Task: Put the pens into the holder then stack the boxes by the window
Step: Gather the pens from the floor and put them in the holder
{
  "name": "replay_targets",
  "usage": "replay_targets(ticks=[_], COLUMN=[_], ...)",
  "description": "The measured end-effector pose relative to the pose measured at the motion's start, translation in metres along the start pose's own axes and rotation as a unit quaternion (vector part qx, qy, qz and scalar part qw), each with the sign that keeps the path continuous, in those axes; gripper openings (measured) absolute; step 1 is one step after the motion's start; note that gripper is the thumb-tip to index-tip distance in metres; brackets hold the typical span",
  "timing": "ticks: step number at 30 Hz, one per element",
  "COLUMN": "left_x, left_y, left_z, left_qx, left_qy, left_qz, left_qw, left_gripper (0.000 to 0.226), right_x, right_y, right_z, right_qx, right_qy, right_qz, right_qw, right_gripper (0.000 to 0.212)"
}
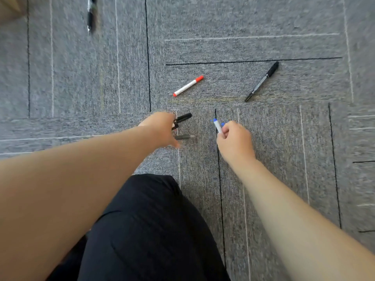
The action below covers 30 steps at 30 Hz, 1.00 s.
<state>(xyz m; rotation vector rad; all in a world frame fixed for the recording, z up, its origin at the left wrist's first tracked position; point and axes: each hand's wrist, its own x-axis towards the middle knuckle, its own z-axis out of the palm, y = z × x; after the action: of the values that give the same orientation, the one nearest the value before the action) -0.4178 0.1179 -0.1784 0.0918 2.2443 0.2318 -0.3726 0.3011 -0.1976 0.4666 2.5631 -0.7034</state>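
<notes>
Pens lie scattered on grey carpet. My left hand [162,128] is closed around black pens [182,118], whose ends stick out to its right, and a grey pen [184,136] lies blurred just beside its fingers. My right hand [233,140] grips a white marker with a blue cap [217,125], tip pointing up and away. A white marker with red ends [188,86] rests on the carpet beyond both hands. A black marker [262,81] lies further right. Another black pen [91,15] sits far off at the upper left. No holder or boxes are in view.
Grey carpet tiles [284,138] with black and white lines cover the floor. My knee in black trousers [146,230] fills the lower middle. A tan cardboard corner [10,7] shows at the top left edge.
</notes>
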Motion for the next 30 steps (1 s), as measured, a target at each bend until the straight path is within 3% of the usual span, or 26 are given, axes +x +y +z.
replay_targets(ticks=[3, 7, 10, 12, 16, 18, 21, 22, 27, 30], left_x=[0.004, 0.005, 0.009, 0.012, 0.017, 0.017, 0.015, 0.014, 0.017, 0.021], left_y=[0.002, 0.000, -0.002, -0.001, -0.003, -0.001, 0.006, 0.008, 0.019, 0.023], left_z=[0.011, 0.018, 0.016, 0.010, 0.000, -0.002, -0.008, -0.009, -0.013, -0.019], left_qx=[0.088, 0.107, -0.041, -0.171, -0.276, -0.385, -0.587, -0.611, -0.624, -0.650], left_qy=[0.001, -0.004, 0.001, 0.045, 0.073, 0.042, -0.028, -0.036, -0.030, -0.013], left_qz=[0.021, 0.039, 0.006, -0.031, -0.058, -0.083, -0.124, -0.123, -0.090, -0.073], left_qw=[0.996, 0.993, 0.999, 0.984, 0.957, 0.918, 0.800, 0.781, 0.776, 0.756], left_gripper=[0.041, 0.023, 0.018, 0.019, 0.021, 0.026, 0.033, 0.031, 0.041, 0.047], right_x=[0.000, 0.001, 0.006, 0.011, 0.021, 0.024, 0.022, 0.020, 0.010, 0.009], right_y=[0.012, 0.020, 0.018, 0.017, 0.020, 0.021, 0.019, 0.017, -0.030, -0.060], right_z=[-0.007, 0.001, 0.007, 0.009, 0.008, 0.005, 0.003, 0.000, -0.013, -0.017], right_qx=[0.024, 0.005, 0.013, 0.041, 0.034, 0.008, 0.010, 0.030, 0.128, 0.157], right_qy=[0.054, 0.046, 0.060, 0.074, 0.088, 0.079, 0.042, 0.031, -0.042, -0.062], right_qz=[0.014, 0.026, 0.039, 0.073, 0.118, 0.126, 0.133, 0.131, 0.038, -0.010], right_qw=[0.998, 0.999, 0.997, 0.994, 0.989, 0.989, 0.990, 0.991, 0.990, 0.986], right_gripper=[0.007, 0.003, 0.008, 0.014, 0.019, 0.021, 0.020, 0.021, 0.019, 0.020])
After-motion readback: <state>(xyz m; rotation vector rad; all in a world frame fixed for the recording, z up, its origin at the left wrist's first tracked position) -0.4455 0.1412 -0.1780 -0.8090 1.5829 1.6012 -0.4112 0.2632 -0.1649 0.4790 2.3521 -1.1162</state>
